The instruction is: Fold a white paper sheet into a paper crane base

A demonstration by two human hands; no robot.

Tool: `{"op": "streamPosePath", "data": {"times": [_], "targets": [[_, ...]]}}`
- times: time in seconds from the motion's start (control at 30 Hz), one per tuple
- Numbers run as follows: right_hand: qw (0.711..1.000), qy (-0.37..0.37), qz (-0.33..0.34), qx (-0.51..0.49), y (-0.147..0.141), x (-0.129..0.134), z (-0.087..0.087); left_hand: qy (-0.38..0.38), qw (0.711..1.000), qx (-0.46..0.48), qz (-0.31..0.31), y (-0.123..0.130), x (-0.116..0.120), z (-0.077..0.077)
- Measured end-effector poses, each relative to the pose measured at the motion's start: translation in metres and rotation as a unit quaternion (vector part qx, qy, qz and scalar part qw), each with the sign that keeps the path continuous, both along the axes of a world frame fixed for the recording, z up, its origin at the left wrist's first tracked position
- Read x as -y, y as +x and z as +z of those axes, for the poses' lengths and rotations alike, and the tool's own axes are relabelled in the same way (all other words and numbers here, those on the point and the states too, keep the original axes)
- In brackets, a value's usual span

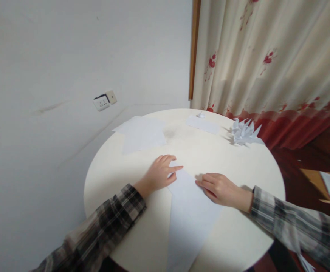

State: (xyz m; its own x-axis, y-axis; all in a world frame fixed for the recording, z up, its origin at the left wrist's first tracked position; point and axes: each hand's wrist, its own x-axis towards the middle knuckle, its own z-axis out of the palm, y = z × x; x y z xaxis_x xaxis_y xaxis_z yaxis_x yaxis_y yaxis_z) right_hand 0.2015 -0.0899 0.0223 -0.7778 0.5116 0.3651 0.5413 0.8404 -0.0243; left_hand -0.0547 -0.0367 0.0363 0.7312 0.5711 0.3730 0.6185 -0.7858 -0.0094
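A white sheet of paper (190, 211) with a folded, pointed top lies on the round table in front of me. My left hand (163, 172) rests on its far tip, index finger and thumb apart, pressing the paper down. At the right edge of the same sheet is my right hand (217, 187), its fingers bent and held together, fingertips on the paper's edge. The thumb of that hand is mostly hidden.
Blank white sheets (143, 134) lie at the table's far left. Toward the back is another sheet (203, 124) with a small folded paper piece (201, 115) on it. Several pointed paper figures (244, 131) cluster at the right rim of the white table (105, 166). A wall and curtain (238, 56) stand behind.
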Motion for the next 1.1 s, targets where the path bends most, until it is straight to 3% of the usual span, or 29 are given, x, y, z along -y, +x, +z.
{"op": "streamPosePath", "data": {"times": [0.27, 0.43, 0.5, 0.63, 0.7, 1.1], "targets": [[1.0, 0.004, 0.002, -0.003, 0.005, 0.005, 0.0, 0.03, 0.998, -0.01, 0.058, -0.014, -0.016, -0.005], [1.0, -0.004, -0.006, 0.003, 0.003, 0.004, 0.003, 0.076, 0.992, 0.006, 0.102, -0.005, -0.011, -0.003], [1.0, -0.016, -0.015, 0.008, 0.0, 0.002, 0.004, 0.07, 0.994, 0.024, 0.081, 0.001, -0.006, -0.002], [0.998, -0.051, -0.038, 0.021, -0.007, -0.002, 0.007, -0.015, 0.995, 0.001, -0.096, 0.01, 0.006, -0.001], [0.997, -0.057, -0.048, 0.032, -0.008, -0.004, 0.009, -0.045, 0.99, -0.012, -0.131, 0.011, 0.009, -0.001], [0.998, -0.038, -0.018, 0.037, -0.004, -0.006, 0.008, -0.07, 0.991, -0.012, -0.111, 0.008, 0.007, -0.004]]}}
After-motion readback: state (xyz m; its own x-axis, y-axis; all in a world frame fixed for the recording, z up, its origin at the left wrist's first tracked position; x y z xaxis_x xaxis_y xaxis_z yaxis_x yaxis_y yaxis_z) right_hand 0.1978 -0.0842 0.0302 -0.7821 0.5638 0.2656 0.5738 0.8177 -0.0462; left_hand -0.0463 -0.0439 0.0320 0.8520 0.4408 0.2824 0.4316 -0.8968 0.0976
